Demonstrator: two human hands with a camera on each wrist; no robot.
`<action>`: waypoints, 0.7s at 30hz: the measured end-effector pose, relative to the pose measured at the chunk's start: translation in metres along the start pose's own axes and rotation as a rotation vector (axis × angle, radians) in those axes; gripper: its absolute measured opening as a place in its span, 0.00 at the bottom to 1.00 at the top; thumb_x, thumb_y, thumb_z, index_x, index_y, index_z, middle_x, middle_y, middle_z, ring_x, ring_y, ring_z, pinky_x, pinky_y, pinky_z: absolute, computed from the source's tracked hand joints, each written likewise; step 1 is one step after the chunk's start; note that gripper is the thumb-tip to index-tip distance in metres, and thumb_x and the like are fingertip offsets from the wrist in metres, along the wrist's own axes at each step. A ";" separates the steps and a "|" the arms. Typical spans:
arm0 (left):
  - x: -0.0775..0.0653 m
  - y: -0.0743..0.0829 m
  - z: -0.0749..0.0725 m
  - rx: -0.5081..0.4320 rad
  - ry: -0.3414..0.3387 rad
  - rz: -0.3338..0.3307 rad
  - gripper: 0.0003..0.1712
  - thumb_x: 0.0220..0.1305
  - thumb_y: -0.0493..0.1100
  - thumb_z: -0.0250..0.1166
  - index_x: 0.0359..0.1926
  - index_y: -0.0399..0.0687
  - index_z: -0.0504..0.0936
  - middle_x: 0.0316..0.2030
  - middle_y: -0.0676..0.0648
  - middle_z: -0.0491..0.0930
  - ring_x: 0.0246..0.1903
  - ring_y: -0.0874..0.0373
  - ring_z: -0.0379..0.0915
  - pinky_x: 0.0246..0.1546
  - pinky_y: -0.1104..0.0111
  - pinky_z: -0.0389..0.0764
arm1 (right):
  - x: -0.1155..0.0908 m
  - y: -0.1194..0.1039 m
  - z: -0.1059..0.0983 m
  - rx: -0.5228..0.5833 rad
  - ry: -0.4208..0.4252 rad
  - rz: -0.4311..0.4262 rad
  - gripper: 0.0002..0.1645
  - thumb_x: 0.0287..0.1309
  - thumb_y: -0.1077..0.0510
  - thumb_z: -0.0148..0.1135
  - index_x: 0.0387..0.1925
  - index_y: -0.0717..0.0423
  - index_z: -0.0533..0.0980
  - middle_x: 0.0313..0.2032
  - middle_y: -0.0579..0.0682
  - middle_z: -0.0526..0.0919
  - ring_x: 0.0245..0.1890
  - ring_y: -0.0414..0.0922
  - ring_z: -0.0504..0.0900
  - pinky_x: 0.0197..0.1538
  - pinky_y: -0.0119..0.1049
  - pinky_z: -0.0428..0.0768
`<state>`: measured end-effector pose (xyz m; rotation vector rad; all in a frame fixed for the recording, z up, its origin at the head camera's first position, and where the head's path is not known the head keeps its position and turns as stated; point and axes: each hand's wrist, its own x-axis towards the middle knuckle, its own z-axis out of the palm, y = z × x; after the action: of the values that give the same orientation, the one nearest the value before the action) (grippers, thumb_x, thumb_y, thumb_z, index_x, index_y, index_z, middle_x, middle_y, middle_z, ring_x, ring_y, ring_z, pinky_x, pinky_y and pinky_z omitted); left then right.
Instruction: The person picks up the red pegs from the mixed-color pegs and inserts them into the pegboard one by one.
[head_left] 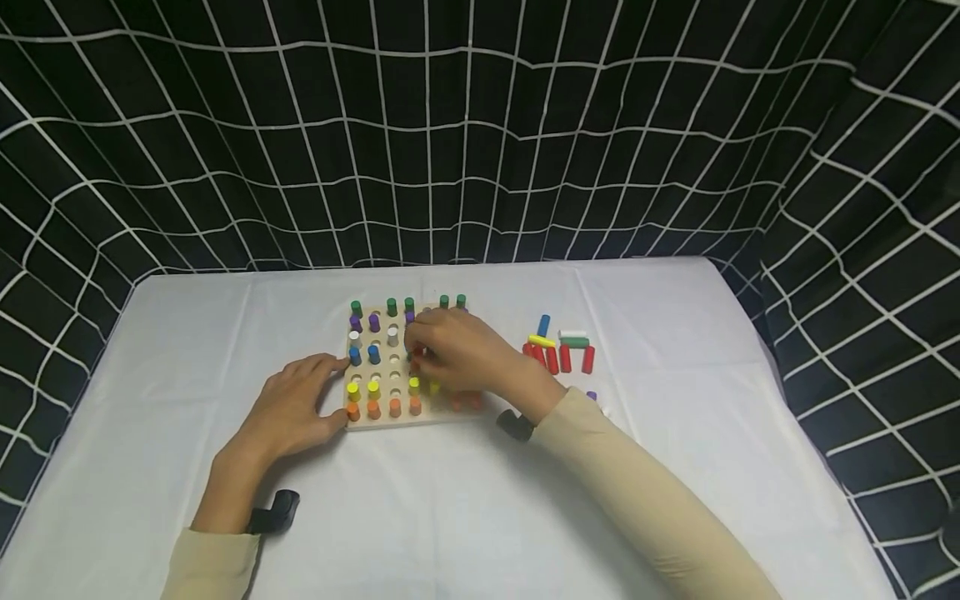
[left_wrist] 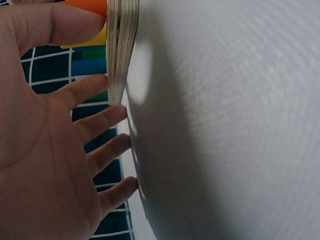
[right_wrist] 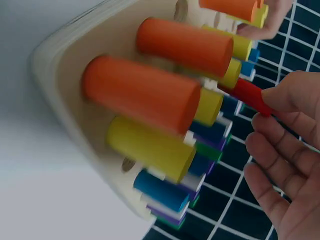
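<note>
A wooden pegboard (head_left: pixel 384 382) carries rows of green, purple, white, blue, yellow and orange pegs, with bare holes among them. My right hand (head_left: pixel 461 350) reaches over its middle and pinches a red peg (right_wrist: pixel 252 96) between thumb and fingertip; the peg's far end lies behind a yellow peg in the right wrist view. At the board's left side is my left hand (head_left: pixel 296 408), fingers spread, thumb and index fingertip against the edge. Its other fingertips reach down to the white cloth in the left wrist view. My right hand hides part of the rows in the head view.
Several loose red pegs (head_left: pixel 566 358) lie right of the board, with a blue peg (head_left: pixel 543 325), a yellow peg (head_left: pixel 542 341), a white peg (head_left: pixel 573 333) and a green peg (head_left: pixel 575 342). A purple peg (head_left: pixel 592 395) shows beside my right sleeve. A dark gridded curtain (head_left: pixel 450 150) surrounds the table.
</note>
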<state>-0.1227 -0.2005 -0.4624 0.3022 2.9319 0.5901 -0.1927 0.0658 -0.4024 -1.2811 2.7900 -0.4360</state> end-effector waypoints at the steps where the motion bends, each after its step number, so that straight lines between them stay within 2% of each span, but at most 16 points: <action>1: 0.000 -0.001 -0.001 0.003 0.001 0.000 0.42 0.60 0.53 0.65 0.76 0.49 0.71 0.75 0.38 0.70 0.77 0.33 0.61 0.76 0.30 0.63 | 0.003 -0.002 0.001 0.002 -0.003 -0.002 0.06 0.66 0.57 0.67 0.43 0.48 0.85 0.38 0.42 0.85 0.40 0.41 0.78 0.53 0.40 0.82; 11: -0.005 0.004 0.001 -0.011 0.009 0.019 0.42 0.60 0.52 0.65 0.75 0.48 0.72 0.74 0.37 0.71 0.76 0.33 0.63 0.74 0.30 0.64 | 0.019 -0.017 0.016 -0.008 -0.051 -0.049 0.08 0.66 0.57 0.67 0.45 0.49 0.86 0.40 0.43 0.88 0.42 0.41 0.83 0.54 0.37 0.84; 21: -0.004 -0.002 -0.002 -0.011 0.028 0.027 0.40 0.61 0.52 0.65 0.74 0.48 0.72 0.74 0.38 0.72 0.75 0.34 0.64 0.74 0.30 0.65 | 0.038 -0.033 0.017 -0.011 -0.032 -0.122 0.09 0.67 0.58 0.65 0.46 0.51 0.86 0.41 0.45 0.88 0.42 0.41 0.83 0.56 0.38 0.84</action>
<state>-0.1195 -0.2036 -0.4609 0.3360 2.9547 0.6188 -0.1907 0.0132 -0.4071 -1.4522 2.7025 -0.4017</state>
